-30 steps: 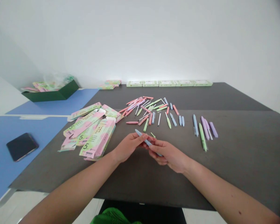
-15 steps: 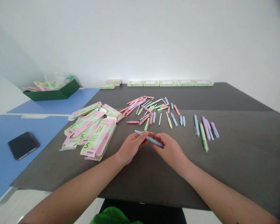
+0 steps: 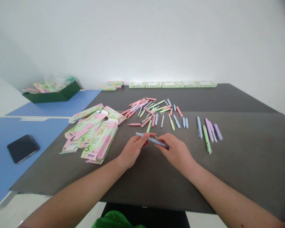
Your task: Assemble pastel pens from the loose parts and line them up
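We've got a slim pale-blue plastic pen (image 3: 154, 140) over the flat dark-grey tabletop (image 3: 237, 180), left hand (image 3: 133, 149) pinching one end, right hand (image 3: 176, 149) gripping the other; looks like fitting, next needs steady alignment.

Rm R of purple pcs (image 3: 211, 127); pen-part pile (image 3: 148, 110) blocks fwd.

On the dark-grey counter (image 3: 247, 158) before me, slim pastel plastic pen parts (image 3: 153, 120) lie mid-surface, slim pastel pens (image 3: 206, 139) to their right, pink-and-green cardboard cartons (image 3: 100, 139) toward the left edge, pale-green oblong boxes (image 3: 170, 85) along the far edge.
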The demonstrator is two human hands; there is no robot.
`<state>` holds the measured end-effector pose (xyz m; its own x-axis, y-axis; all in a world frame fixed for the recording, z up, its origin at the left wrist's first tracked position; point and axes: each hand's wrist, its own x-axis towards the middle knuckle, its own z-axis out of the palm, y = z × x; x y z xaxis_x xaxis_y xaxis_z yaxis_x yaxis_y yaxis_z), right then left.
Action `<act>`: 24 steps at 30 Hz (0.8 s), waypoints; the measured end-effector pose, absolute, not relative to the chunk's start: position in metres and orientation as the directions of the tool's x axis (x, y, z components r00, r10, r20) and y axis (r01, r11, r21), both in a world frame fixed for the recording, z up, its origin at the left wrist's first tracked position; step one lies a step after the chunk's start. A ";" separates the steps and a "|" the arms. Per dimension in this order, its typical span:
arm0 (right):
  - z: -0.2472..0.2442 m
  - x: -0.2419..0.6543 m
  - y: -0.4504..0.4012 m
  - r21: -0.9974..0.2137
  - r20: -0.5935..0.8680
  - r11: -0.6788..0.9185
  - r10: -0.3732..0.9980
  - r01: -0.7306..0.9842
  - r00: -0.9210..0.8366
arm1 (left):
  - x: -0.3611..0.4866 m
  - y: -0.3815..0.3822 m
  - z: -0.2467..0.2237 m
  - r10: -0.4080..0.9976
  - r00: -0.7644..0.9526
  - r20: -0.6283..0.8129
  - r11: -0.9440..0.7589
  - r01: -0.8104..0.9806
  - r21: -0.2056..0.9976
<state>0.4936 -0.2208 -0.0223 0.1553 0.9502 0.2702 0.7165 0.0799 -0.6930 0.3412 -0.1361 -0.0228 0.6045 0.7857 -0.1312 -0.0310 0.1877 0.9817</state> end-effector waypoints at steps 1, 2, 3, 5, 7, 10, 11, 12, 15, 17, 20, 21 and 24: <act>-0.022 0.494 -0.221 -0.686 0.259 0.100 0.959 0.721 0.114 | 0.341 -0.136 -0.023 0.772 0.621 -0.133 0.204 -0.044 0.978; -0.021 0.494 -0.222 -0.721 0.201 0.096 0.977 0.686 0.075 | 0.340 -0.136 -0.023 0.753 0.645 -0.130 0.220 -0.060 0.974; -0.020 0.494 -0.222 -0.782 0.115 0.065 0.993 0.619 0.042 | 0.340 -0.135 -0.024 0.734 0.668 -0.123 0.231 -0.074 0.970; -0.020 0.494 -0.222 -0.883 -0.056 -0.049 0.998 0.467 0.000 | 0.339 -0.135 -0.024 0.714 0.692 -0.108 0.228 -0.084 0.970; -0.021 0.494 -0.220 -0.897 -0.079 -0.096 0.995 0.431 0.057 | 0.339 -0.135 -0.025 0.726 0.678 -0.114 0.212 -0.062 0.975; -0.021 0.494 -0.219 -0.815 0.118 -0.014 0.975 0.579 0.189 | 0.340 -0.135 -0.026 0.759 0.636 -0.138 0.193 -0.017 0.981; -0.020 0.494 -0.220 -0.810 0.138 0.008 0.974 0.586 0.178 | 0.340 -0.135 -0.026 0.755 0.642 -0.138 0.191 -0.013 0.982; -0.020 0.494 -0.220 -0.838 0.107 0.012 0.984 0.546 0.144 | 0.340 -0.135 -0.025 0.741 0.658 -0.131 0.190 -0.019 0.982; -0.020 0.495 -0.221 -0.953 -0.111 -0.099 0.994 0.285 -0.024 | 0.339 -0.135 -0.023 0.681 0.725 -0.101 0.193 -0.045 0.980; -0.021 0.496 -0.220 -0.953 -0.122 -0.113 0.992 0.280 -0.015 | 0.339 -0.135 -0.022 0.684 0.723 -0.100 0.179 -0.034 0.983; -0.020 0.496 -0.220 -0.861 0.066 -0.014 0.988 0.508 0.139 | 0.340 -0.135 -0.022 0.728 0.674 -0.123 0.161 0.006 0.987; -0.020 0.496 -0.220 -0.850 0.087 -0.003 0.986 0.527 0.146 | 0.340 -0.135 -0.022 0.730 0.672 -0.126 0.162 0.009 0.987; -0.018 0.496 -0.223 -0.947 -0.114 -0.105 0.993 0.304 -0.012 | 0.339 -0.136 -0.022 0.680 0.727 -0.092 0.161 -0.025 0.987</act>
